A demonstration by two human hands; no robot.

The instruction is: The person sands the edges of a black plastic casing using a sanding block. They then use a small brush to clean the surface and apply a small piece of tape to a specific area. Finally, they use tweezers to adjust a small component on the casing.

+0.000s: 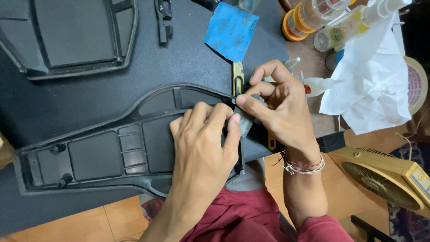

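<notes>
The left hand [201, 143] lies flat on a long black plastic shell [107, 152]. The shell has ribs and little box shapes inside it. It lies on a dark mat [188, 58] on the counter [313, 62], and its wide end sticks out over the near edge, above the person's red clothes [251, 215].

The left fingers [221, 112] press down on the shell's right end. The left thumb [234, 130] pushes against a small grey piece [245, 123]. So the left grip is closed, pinching this piece against the shell.

The right hand [280, 107] comes in from the other side. Its fingers curl in, and its pointer finger and thumb squeeze the same grey piece at the edge of the shell. The right grip is closed tight on it too. I cannot tell what the grey piece is; it could be a bit of sanding paper. The right wrist wears string bracelets [304, 166].

Just behind the hands lies a yellow and black cutter knife [238, 76]. Past it is a blue sheet of sandpaper [230, 31] on the mat. Another black plastic shell [71, 38] rests at the far left.

To the right lie a crumpled white cloth [371, 85], a small white glue bottle [320, 85], a clear spray bottle [354, 24] and a roll of tape [416, 83]. A yellow fan [385, 175] lies down on the floor.
</notes>
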